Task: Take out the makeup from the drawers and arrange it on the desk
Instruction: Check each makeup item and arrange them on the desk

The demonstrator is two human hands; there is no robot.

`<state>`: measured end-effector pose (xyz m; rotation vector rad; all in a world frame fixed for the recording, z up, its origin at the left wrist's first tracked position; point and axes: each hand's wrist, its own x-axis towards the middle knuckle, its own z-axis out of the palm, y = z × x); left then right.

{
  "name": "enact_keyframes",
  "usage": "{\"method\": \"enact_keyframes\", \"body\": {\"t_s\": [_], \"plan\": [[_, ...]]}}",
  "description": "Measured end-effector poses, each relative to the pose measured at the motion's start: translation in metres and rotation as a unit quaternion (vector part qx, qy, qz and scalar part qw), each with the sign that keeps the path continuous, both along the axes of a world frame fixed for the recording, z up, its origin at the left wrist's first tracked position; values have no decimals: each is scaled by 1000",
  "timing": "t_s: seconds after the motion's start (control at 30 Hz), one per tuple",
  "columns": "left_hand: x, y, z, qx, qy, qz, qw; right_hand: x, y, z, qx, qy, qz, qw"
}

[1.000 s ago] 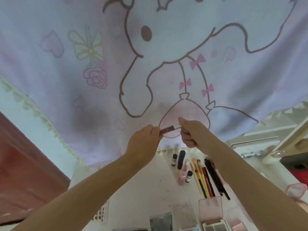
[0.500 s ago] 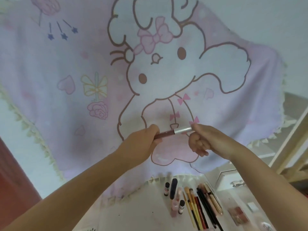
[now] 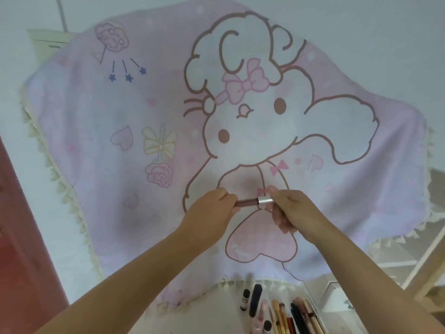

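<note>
A slim lip gloss tube with a dark reddish body and a silver cap is held up level in front of me. My left hand grips the reddish end. My right hand pinches the silver cap end. Both are raised well above the white desk. On the desk at the bottom lie a dark tube, a small dark-capped bottle and a row of pencils and brushes side by side.
A pink cloth with a cartoon rabbit print and cream tassel trim hangs behind the desk and fills most of the view. A reddish-brown panel stands at the left. A pale wooden frame is at the right.
The view has tilted upward, so the desk's palettes have dropped out of sight. Both hands still hold the tube, now spread a little further apart along it.
</note>
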<state>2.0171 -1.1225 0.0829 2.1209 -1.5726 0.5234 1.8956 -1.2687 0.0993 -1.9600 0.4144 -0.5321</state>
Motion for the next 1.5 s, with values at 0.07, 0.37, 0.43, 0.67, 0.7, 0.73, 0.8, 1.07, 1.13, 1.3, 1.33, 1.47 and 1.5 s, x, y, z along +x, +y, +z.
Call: {"method": "enact_keyframes", "body": {"t_s": [0.07,0.37,0.43,0.67,0.7,0.73,0.8,1.07,1.13,1.3,1.33,1.47,1.5], "plan": [[4,-1,2,3,-3,10,1000,3,-1,0,-24,-50,8,998],[14,-4,9,3,-49,-2,999,4,-7,-1,-38,-30,28,998],[15,-6,10,1,-49,-6,999,2,-10,-4,-23,-87,45,995],[14,-20,13,10,-75,-21,997,-3,-16,1,11,-72,25,997],[12,-22,14,9,-75,-23,997,-5,-17,2,-14,-77,9,997],[12,-24,14,9,-73,-23,997,-7,-19,1,-26,-90,7,996],[11,-27,15,10,-70,-24,997,-14,-23,1,-20,-105,32,994],[1,-44,10,34,-55,-59,996,-29,-33,-4,-3,-85,1,996],[-2,-46,7,44,-5,-74,996,-36,-38,-7,39,-111,25,993],[-20,-54,-18,26,395,-95,914,-48,-48,-37,127,-71,-24,989],[-25,-57,-25,0,514,-90,853,-50,-48,-46,134,-64,-55,987],[-38,-71,-59,-18,719,-55,693,-64,-43,-86,139,12,-98,985],[-42,-75,-66,-15,736,-53,675,-67,-41,-94,139,33,-93,985]]}}
